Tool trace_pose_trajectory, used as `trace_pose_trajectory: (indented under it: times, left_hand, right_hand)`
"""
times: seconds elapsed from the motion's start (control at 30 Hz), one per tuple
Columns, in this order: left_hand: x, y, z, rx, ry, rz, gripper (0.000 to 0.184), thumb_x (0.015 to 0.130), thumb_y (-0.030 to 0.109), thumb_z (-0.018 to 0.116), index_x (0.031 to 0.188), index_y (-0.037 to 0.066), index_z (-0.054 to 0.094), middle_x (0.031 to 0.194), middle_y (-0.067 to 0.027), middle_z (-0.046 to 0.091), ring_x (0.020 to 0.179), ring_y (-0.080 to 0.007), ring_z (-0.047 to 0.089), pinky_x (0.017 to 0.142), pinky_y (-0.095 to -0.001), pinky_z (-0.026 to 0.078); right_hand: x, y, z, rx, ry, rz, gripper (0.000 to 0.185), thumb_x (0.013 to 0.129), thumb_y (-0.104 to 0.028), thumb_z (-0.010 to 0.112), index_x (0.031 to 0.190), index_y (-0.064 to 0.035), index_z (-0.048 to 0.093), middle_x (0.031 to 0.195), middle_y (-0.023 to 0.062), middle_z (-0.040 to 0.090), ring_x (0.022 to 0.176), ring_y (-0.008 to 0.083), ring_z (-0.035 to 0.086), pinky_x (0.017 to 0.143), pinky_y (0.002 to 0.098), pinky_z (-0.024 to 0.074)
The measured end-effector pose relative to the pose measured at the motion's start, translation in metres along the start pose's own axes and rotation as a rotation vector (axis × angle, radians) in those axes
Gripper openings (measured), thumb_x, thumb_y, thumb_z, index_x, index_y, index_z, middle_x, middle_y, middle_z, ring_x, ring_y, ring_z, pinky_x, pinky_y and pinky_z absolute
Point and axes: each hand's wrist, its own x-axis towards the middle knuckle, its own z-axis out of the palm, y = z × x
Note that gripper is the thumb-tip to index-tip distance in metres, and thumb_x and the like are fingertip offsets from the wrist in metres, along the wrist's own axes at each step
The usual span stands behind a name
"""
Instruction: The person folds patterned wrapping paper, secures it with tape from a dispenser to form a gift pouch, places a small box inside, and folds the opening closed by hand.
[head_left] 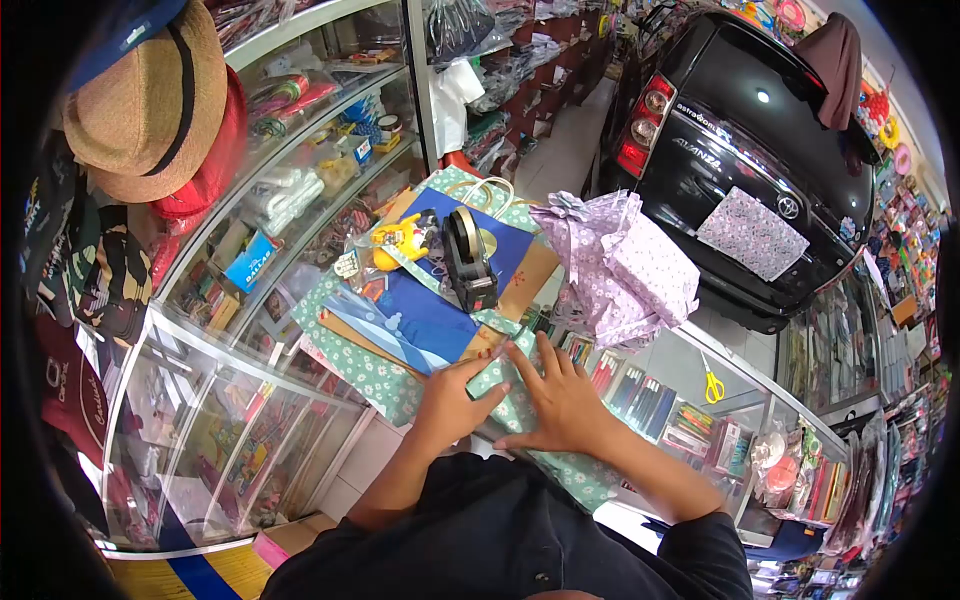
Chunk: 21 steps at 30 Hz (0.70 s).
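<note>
In the frame's lower centre, the left hand (455, 402) and right hand (555, 402), each grip spread, rest on green flowered paper (490, 378) (seemingly to hold it flat), with the tape dispenser (468, 270) mid-frame, probably for easy reach.

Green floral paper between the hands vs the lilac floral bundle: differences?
Colour: the green floral paper is pale green; the lilac floral bundle is light purple.
Shape: the green floral paper lies fairly flat; the lilac floral bundle is bulky, with crumpled, gathered folds.
Contact: the left hand and right hand are on the green floral paper; neither touches the lilac floral bundle.
Shared: both carry a flower print.
</note>
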Motion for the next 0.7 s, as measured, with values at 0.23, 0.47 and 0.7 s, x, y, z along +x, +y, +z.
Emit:
trace_pose_trajectory:
  times: [0.23,0.47,0.7]
  left_hand:
    - [0.01,-0.013,0.0,-0.041,-0.018,0.002,0.052,0.083,0.028,0.087,0.121,-0.003,0.073,0.103,-0.0229,0.076,0.091,-0.0355,0.076,0.08,-0.0401,0.058]
    - [0.02,-0.013,-0.006,0.131,-0.12,-0.054,0.054,0.079,0.038,0.088,0.117,0.001,0.075,0.093,-0.018,0.075,0.085,-0.0322,0.074,0.075,-0.0402,0.057]
    - [0.03,-0.008,-0.014,0.253,-0.166,-0.038,0.048,0.079,0.041,0.088,0.102,0.001,0.074,0.073,-0.0145,0.068,0.063,-0.0296,0.065,0.062,-0.0421,0.05]
  right_hand:
    - [0.004,0.005,-0.005,-0.129,0.083,-0.052,0.101,0.083,-0.069,0.074,0.153,-0.0028,0.044,0.155,0.0324,0.043,0.14,0.0531,0.046,0.113,0.0628,0.0391]
    - [0.056,-0.014,-0.041,0.495,0.257,0.065,0.031,0.093,-0.013,0.074,0.121,-0.0002,0.067,0.106,0.0153,0.073,0.092,0.0238,0.074,0.078,0.0405,0.0583]
    - [0.109,-0.006,-0.016,1.242,0.152,0.402,0.033,0.101,-0.008,0.064,0.126,0.0129,0.058,0.092,0.0145,0.07,0.066,0.0203,0.073,0.049,0.0322,0.0612]
